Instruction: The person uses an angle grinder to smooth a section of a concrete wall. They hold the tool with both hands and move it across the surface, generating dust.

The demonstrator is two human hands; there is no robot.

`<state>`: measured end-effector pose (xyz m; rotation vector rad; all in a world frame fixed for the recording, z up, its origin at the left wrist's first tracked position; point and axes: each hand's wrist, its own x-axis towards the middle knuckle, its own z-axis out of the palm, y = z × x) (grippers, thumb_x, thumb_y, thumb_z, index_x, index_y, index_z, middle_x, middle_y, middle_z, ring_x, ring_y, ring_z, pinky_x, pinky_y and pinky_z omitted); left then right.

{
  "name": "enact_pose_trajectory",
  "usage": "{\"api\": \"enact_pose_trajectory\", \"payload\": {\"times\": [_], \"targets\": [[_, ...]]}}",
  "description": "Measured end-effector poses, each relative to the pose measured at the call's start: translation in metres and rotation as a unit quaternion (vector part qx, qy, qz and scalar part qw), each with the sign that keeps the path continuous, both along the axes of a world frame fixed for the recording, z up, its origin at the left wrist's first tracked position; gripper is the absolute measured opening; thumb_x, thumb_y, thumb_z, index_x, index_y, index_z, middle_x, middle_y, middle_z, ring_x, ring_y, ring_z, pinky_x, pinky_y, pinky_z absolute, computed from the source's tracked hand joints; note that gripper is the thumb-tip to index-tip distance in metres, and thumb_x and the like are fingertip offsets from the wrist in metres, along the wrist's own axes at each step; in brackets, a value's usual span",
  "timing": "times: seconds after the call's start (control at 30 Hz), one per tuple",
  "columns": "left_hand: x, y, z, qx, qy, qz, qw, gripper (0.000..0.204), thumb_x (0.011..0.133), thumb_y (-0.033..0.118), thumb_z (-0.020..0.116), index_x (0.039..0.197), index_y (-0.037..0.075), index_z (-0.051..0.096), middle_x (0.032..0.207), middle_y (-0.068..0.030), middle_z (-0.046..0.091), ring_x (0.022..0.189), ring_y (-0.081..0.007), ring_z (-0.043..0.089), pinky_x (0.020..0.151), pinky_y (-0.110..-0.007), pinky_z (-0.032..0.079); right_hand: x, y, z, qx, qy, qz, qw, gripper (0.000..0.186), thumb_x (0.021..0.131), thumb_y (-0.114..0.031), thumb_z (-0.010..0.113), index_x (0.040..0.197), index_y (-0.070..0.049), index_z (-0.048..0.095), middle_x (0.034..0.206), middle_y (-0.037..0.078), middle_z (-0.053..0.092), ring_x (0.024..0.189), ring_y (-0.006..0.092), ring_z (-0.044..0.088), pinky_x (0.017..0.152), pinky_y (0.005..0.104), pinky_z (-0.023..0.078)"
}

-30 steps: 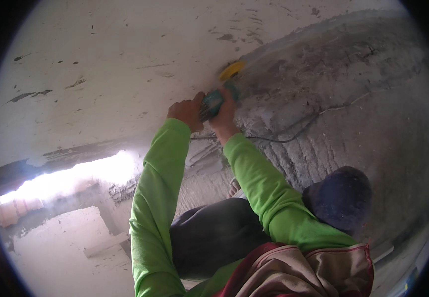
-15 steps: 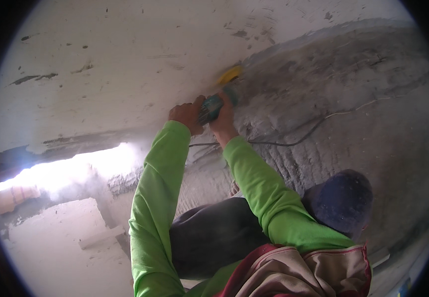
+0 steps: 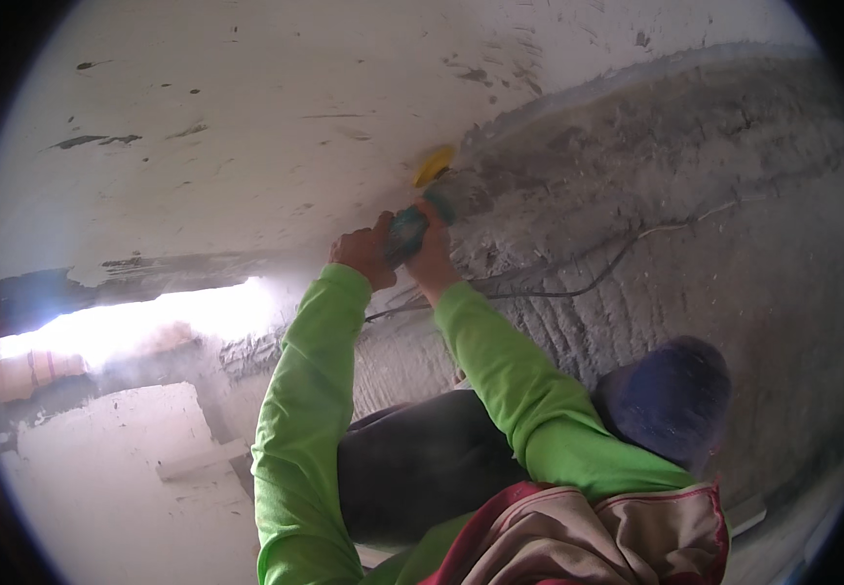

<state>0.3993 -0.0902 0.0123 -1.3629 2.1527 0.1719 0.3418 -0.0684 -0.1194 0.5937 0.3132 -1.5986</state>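
Both my arms in bright green sleeves reach up to a teal-bodied power grinder (image 3: 408,232) with a yellow disc guard (image 3: 434,165). My left hand (image 3: 364,256) grips the rear of the tool body. My right hand (image 3: 435,252) wraps the front of it, just below the guard. The disc presses against the surface where white plaster (image 3: 247,107) meets rough grey chipped concrete (image 3: 656,195). The disc itself is hidden behind the guard.
A thin cable (image 3: 597,273) trails across the grey concrete to the right. A bright glaring opening (image 3: 139,327) lies at the left. A dark blue rounded cap-like thing (image 3: 671,395), dark trousers (image 3: 422,468) and a red-and-tan cloth (image 3: 588,536) are below.
My hands and the grinder keep their grip. The view has shifted slightly, so the tool and the bright opening sit a little lower and further right in the picture.
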Motion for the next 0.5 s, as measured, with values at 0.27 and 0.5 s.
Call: {"api": "enact_pose_trajectory", "payload": {"times": [0.27,0.5], "targets": [[-0.070,0.038,0.010,0.007,0.067,-0.085,0.994,0.095,0.059,0.021,0.074,0.142,0.017,0.028,0.109,-0.0222,0.061,0.090,-0.0427,0.064,0.078,-0.049,0.054,-0.085,0.032,-0.004,-0.074,0.034,-0.047,0.996,0.016,0.091,-0.024,0.060,0.093,-0.007,0.060,0.085,0.006,0.061,0.080,0.0203,0.061,0.076,0.0346,0.052],[-0.092,0.079,0.047,-0.017,0.073,-0.303,0.950,0.074,0.070,0.022,0.074,0.136,0.016,0.041,0.124,-0.0284,0.052,0.098,-0.0395,0.064,0.073,-0.047,0.058,-0.127,0.050,-0.006,-0.153,-0.020,0.053,0.987,0.027,0.088,-0.032,0.060,0.090,-0.005,0.060,0.082,0.008,0.064,0.079,0.0219,0.064,0.074,0.0353,0.054]]}}
